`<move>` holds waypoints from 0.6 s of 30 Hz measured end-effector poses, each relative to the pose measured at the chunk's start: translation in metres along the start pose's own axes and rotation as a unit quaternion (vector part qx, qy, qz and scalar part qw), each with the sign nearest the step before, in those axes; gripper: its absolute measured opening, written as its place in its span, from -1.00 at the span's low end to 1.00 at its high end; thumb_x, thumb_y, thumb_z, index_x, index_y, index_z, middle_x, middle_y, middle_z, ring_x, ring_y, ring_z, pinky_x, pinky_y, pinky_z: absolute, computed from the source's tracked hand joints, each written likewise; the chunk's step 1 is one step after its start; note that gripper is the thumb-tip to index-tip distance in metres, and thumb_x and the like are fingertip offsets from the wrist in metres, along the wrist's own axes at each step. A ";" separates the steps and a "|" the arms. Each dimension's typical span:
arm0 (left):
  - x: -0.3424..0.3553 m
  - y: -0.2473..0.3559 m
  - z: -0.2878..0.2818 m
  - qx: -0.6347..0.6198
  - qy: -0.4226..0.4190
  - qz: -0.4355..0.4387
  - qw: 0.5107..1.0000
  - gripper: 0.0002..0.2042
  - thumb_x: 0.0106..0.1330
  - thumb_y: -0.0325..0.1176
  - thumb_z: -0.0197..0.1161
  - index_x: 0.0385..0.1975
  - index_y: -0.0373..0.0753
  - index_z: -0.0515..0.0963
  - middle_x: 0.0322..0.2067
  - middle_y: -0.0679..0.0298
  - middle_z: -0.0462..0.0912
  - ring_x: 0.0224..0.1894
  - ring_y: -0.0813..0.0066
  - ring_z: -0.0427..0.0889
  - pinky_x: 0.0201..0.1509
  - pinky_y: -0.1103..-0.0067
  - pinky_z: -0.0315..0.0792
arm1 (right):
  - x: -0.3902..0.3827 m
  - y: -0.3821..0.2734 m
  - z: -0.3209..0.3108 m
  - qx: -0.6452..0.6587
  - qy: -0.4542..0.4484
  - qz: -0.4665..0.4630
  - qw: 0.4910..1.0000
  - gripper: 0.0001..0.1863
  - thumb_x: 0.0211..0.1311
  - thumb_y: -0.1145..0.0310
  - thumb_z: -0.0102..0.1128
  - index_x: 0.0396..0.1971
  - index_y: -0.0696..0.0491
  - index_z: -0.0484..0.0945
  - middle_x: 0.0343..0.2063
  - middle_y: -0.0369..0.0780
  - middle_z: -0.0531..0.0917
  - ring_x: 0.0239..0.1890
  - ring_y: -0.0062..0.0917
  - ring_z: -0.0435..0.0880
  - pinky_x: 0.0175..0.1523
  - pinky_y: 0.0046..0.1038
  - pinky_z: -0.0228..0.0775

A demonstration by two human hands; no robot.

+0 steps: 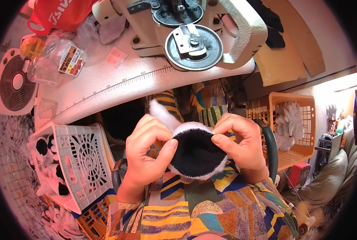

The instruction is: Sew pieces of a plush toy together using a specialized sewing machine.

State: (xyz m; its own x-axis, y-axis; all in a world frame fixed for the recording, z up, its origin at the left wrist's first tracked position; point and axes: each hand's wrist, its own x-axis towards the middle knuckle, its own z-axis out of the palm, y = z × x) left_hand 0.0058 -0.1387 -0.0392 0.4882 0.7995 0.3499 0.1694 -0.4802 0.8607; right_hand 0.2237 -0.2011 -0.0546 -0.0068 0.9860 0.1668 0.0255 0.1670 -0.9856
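Between my two hands, low in the middle of the view, is a white fuzzy fabric piece (166,114) with a black lining (196,154), its round opening facing up toward me. My left hand (148,152) pinches the rim at the left with thumb and fingers. My right hand (240,144) grips the rim at the right, thumb pressed on its edge. A narrower white part of the piece sticks up behind my left fingers. Beyond it, on the work table (106,100) with a printed ruler, stands a cream sewing machine (242,36) with round toothed plates.
At left are a fan (16,80), plastic containers (46,64), a red bag (54,12) and a white crate (84,168) of fuzzy pieces. An orange crate (294,158) with white pieces stands right, beneath cardboard (282,68). A dark curved armrest (271,148) is beside my right hand.
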 end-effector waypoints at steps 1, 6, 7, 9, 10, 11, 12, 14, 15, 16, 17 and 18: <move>0.000 -0.005 0.000 -0.023 -0.003 0.023 0.999 -0.86 0.00 -0.44 0.31 -0.51 -0.30 0.49 -0.43 0.19 0.53 -0.36 0.34 0.41 -0.21 0.47 0.29 | 0.000 0.003 0.000 0.010 0.003 -0.011 1.000 -0.89 0.17 0.43 0.30 -0.45 0.15 0.59 -0.54 -0.29 0.57 -0.52 -0.69 0.46 -0.45 -0.61 0.21; 0.010 -0.015 0.009 -0.043 -0.104 0.063 0.992 -0.29 -0.19 -0.16 0.55 -0.01 -0.34 0.40 0.03 -0.02 0.47 0.07 0.08 0.42 0.20 0.25 0.18 | 0.003 0.001 0.000 0.011 0.003 -0.015 1.000 -0.90 0.16 0.46 0.31 -0.44 0.16 0.60 -0.53 -0.26 0.58 -0.51 -0.67 0.48 -0.43 -0.60 0.24; 0.012 -0.016 0.012 0.013 -0.136 0.068 0.988 -0.24 -0.22 -0.18 0.57 0.04 -0.34 0.39 0.05 -0.01 0.49 0.09 0.08 0.44 0.20 0.24 0.20 | 0.003 0.002 -0.001 0.003 -0.004 -0.016 1.000 -0.90 0.15 0.47 0.32 -0.43 0.17 0.60 -0.53 -0.25 0.58 -0.51 -0.66 0.48 -0.43 -0.59 0.26; 0.001 -0.032 0.020 0.046 -0.127 0.097 0.986 -0.28 -0.18 -0.25 0.56 0.03 -0.33 0.39 -0.01 0.05 0.54 0.04 0.11 0.50 0.14 0.27 0.25 | 0.005 0.005 0.001 -0.030 0.002 -0.066 0.997 -0.90 0.11 0.48 0.34 -0.42 0.17 0.60 -0.53 -0.22 0.59 -0.51 -0.58 0.51 -0.40 -0.56 0.29; -0.001 -0.038 0.024 0.061 -0.123 0.113 0.984 -0.30 -0.17 -0.28 0.55 0.03 -0.33 0.39 -0.04 0.08 0.56 0.02 0.12 0.52 0.11 0.29 0.28 | 0.006 0.006 0.001 -0.048 0.006 -0.091 0.995 -0.89 0.09 0.49 0.35 -0.42 0.17 0.61 -0.52 -0.21 0.59 -0.50 -0.55 0.52 -0.39 -0.55 0.31; 0.001 -0.037 0.026 0.051 -0.093 0.125 0.986 -0.36 -0.15 -0.35 0.52 0.00 -0.32 0.40 -0.12 0.10 0.60 -0.10 0.14 0.59 0.02 0.32 0.33 | 0.006 0.006 0.000 -0.059 0.007 -0.103 0.993 -0.89 0.07 0.50 0.36 -0.42 0.18 0.61 -0.52 -0.20 0.59 -0.50 -0.52 0.53 -0.38 -0.53 0.33; 0.001 -0.036 0.026 0.058 -0.090 0.127 0.986 -0.37 -0.15 -0.35 0.53 -0.01 -0.32 0.40 -0.13 0.11 0.61 -0.13 0.14 0.59 0.02 0.33 0.33 | 0.006 0.006 -0.001 -0.070 0.007 -0.116 0.991 -0.88 0.05 0.50 0.37 -0.41 0.18 0.61 -0.52 -0.19 0.60 -0.49 -0.48 0.54 -0.36 -0.52 0.34; 0.002 -0.034 0.026 0.072 -0.082 0.134 0.985 -0.38 -0.16 -0.35 0.53 -0.03 -0.32 0.41 -0.15 0.12 0.61 -0.17 0.15 0.61 0.01 0.33 0.33 | 0.006 0.004 -0.002 -0.089 0.012 -0.131 0.987 -0.87 0.03 0.51 0.38 -0.41 0.18 0.62 -0.51 -0.19 0.60 -0.48 -0.44 0.55 -0.34 -0.49 0.36; 0.002 -0.035 0.027 0.066 -0.074 0.137 0.986 -0.37 -0.17 -0.35 0.53 -0.04 -0.32 0.41 -0.17 0.12 0.62 -0.18 0.15 0.61 0.00 0.33 0.34 | 0.005 0.004 -0.002 -0.097 0.015 -0.132 0.986 -0.87 0.03 0.51 0.38 -0.41 0.18 0.62 -0.51 -0.19 0.61 -0.48 -0.44 0.56 -0.34 -0.48 0.37; 0.003 -0.035 0.028 0.062 -0.066 0.141 0.986 -0.37 -0.17 -0.35 0.53 -0.04 -0.33 0.41 -0.18 0.13 0.62 -0.19 0.15 0.62 -0.01 0.33 0.34 | 0.005 0.003 -0.002 -0.104 0.018 -0.136 0.985 -0.87 0.03 0.51 0.38 -0.41 0.19 0.62 -0.51 -0.20 0.61 -0.48 -0.44 0.56 -0.33 -0.48 0.37; 0.004 -0.034 0.030 0.058 -0.058 0.145 0.986 -0.37 -0.18 -0.35 0.53 -0.04 -0.33 0.41 -0.19 0.14 0.62 -0.20 0.15 0.62 -0.02 0.33 0.34 | 0.005 0.003 -0.002 -0.099 0.017 -0.133 0.986 -0.86 0.03 0.51 0.38 -0.40 0.18 0.62 -0.50 -0.19 0.61 -0.47 -0.44 0.56 -0.33 -0.48 0.37; 0.003 -0.034 0.031 0.053 -0.052 0.144 0.987 -0.36 -0.19 -0.35 0.54 -0.04 -0.33 0.41 -0.19 0.13 0.62 -0.19 0.15 0.62 -0.03 0.34 0.36 | 0.004 0.003 -0.003 -0.094 0.017 -0.129 0.987 -0.86 0.03 0.50 0.38 -0.39 0.18 0.62 -0.50 -0.19 0.61 -0.46 -0.44 0.56 -0.33 -0.47 0.37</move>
State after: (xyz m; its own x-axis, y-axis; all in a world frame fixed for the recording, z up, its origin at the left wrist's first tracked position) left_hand 0.0278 -0.1314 -0.0791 0.6130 0.5861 0.5298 0.0968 -0.7213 0.6858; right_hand 0.2268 -0.1964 -0.0573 -0.0042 0.9093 0.4161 0.2118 0.4075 -0.8883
